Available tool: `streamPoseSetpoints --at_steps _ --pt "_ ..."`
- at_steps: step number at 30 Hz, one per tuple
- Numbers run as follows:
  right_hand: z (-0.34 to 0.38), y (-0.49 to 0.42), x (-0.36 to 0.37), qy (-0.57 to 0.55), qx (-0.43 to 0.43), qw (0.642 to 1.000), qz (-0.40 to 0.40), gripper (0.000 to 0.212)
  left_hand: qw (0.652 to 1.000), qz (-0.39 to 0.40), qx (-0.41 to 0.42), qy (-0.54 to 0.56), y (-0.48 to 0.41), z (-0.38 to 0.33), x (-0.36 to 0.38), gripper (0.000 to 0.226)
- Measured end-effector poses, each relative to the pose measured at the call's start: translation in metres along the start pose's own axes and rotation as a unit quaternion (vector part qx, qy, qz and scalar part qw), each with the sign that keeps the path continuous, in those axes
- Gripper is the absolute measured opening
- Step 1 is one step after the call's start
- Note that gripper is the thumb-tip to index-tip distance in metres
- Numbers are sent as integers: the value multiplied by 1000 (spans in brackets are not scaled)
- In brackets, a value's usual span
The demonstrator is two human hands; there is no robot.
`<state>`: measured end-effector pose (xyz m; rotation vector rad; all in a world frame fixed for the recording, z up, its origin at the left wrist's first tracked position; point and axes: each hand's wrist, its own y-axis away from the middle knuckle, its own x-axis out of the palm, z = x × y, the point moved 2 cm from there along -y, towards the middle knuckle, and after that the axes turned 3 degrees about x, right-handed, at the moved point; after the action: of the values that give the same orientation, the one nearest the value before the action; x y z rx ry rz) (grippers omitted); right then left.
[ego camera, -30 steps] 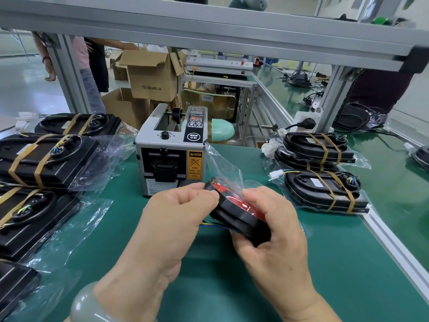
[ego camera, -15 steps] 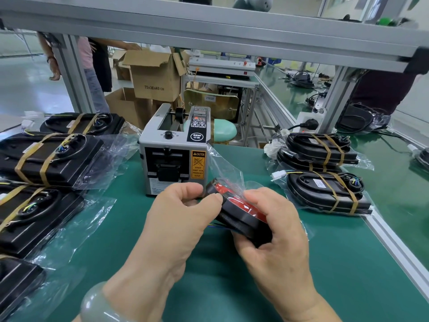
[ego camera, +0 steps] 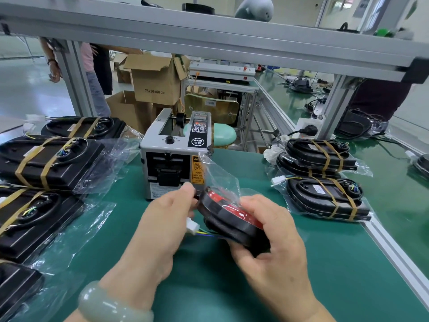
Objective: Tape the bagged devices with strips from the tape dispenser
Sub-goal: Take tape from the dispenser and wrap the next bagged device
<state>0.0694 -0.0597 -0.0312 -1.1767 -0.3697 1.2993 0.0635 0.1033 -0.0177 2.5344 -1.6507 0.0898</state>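
A black bagged device (ego camera: pixel 228 219) with a red face sits tilted above the green mat, its clear bag sticking up. My right hand (ego camera: pixel 271 247) grips its near end from below and the side. My left hand (ego camera: pixel 162 219) pinches the device's left edge with thumb and fingertips. A white connector (ego camera: pixel 193 226) with coloured wires hangs out between my hands. The grey tape dispenser (ego camera: pixel 174 156) stands just behind, its outlet facing me.
Taped bagged devices lie stacked at the left (ego camera: pixel 50 159) and at the right (ego camera: pixel 325 198). An aluminium rail (ego camera: pixel 394 249) edges the mat on the right. A frame beam (ego camera: pixel 209 40) crosses overhead. Cardboard boxes (ego camera: pixel 155 80) and a person stand behind.
My left thumb has lifted off the device's top and now pinches its left edge. The white connector has come into view between my hands. The device has tilted slightly.
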Motion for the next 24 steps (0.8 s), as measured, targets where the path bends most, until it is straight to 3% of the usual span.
streamPoseSetpoints --at_steps 2,3,6,7,12,16,19,22,24 --pt "-1 1 -1 8 1 1000 -1 71 966 -3 220 -134 12 -16 -9 21" --pt "-1 1 -2 12 7 1000 0 73 926 52 309 -211 18 -24 -11 38" --pt "0 1 -5 15 42 999 9 82 776 226 427 -404 22 -23 -8 71" --pt "0 0 -5 17 42 999 16 84 766 239 432 -411 20 -22 -7 72" --pt "-5 -7 -21 67 40 992 102 95 837 226 379 -326 3 -20 -12 57" --pt "-14 -9 -36 150 74 972 162 109 906 255 232 -245 -16 -11 -25 55" --pt "-7 -12 -33 185 39 970 152 105 911 304 164 -226 -27 -2 -27 53" --pt "-2 -13 -35 217 -6 960 179 103 911 328 139 -206 -30 7 -23 55" --pt "0 -14 -37 210 -29 957 199 91 912 325 132 -211 -32 13 -21 55"
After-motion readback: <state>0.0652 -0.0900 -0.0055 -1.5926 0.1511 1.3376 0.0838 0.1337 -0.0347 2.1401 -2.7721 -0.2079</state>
